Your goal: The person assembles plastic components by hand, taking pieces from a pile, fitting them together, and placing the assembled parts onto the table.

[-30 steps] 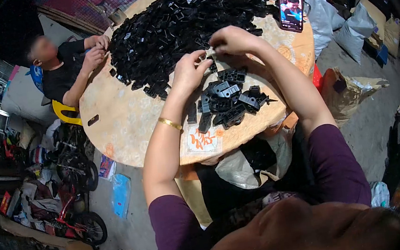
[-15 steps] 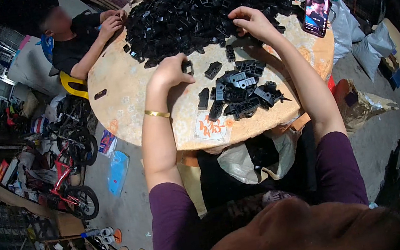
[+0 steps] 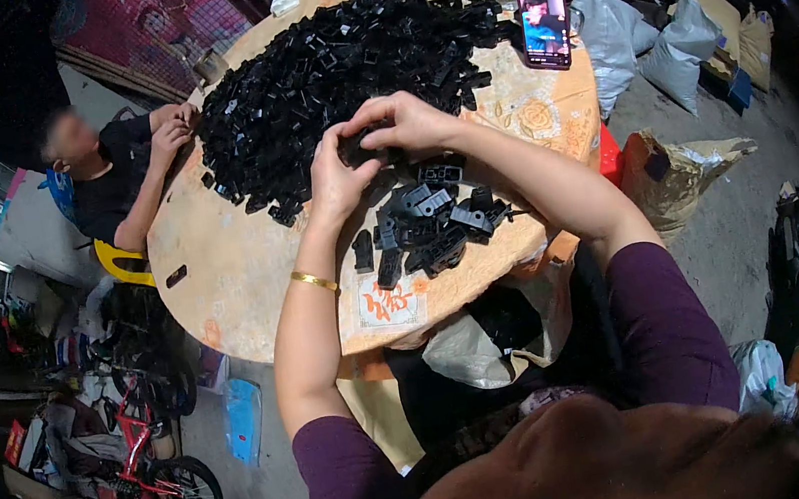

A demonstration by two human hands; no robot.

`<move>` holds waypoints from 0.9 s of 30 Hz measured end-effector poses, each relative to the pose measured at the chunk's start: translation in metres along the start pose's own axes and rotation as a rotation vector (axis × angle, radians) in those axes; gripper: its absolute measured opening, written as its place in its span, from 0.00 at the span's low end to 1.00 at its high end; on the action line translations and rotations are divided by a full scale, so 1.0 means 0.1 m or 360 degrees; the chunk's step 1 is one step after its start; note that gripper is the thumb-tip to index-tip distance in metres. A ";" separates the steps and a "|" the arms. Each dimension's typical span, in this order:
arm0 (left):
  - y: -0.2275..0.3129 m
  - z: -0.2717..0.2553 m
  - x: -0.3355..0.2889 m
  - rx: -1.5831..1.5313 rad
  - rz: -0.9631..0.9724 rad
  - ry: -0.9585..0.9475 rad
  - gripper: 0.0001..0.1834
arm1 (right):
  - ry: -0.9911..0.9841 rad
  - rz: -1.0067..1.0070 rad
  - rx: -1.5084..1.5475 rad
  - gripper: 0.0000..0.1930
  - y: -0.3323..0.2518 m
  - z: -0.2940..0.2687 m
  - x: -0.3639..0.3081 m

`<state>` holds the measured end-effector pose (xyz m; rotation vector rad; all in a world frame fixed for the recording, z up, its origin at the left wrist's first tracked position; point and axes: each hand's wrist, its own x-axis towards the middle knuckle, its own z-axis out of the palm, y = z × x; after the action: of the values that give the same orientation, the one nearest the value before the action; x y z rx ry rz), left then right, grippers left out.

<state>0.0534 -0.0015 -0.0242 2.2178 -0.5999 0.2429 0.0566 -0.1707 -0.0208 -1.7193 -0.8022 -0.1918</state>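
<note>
Fingers [image 3: 369, 112] of left hand [image 3: 336, 185] and right hand [image 3: 416, 126] curl inward, any grip too hidden to tell, beside small black plastic parts [image 3: 298, 91] heaped toward the round tan surface's [image 3: 243, 290] far edge, blocky black plastic pieces [image 3: 433, 203] nearer its close edge, likely light, stiff, best pinched by their sides.

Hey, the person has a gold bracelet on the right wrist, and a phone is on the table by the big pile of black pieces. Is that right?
Not quite: the head view shows the gold bracelet on the left wrist, not the right. The phone is on the table by the big pile of black pieces.
</note>
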 end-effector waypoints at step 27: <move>-0.09 -0.19 0.06 -0.0207 0.0151 0.0366 0.24 | 0.0443 -0.0411 -0.0855 0.17 -0.03 -0.03 0.01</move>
<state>0.0634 0.0161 -0.0152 2.0041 -0.5777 0.4874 0.0567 -0.1723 -0.0168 -2.0168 -0.8060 -0.8692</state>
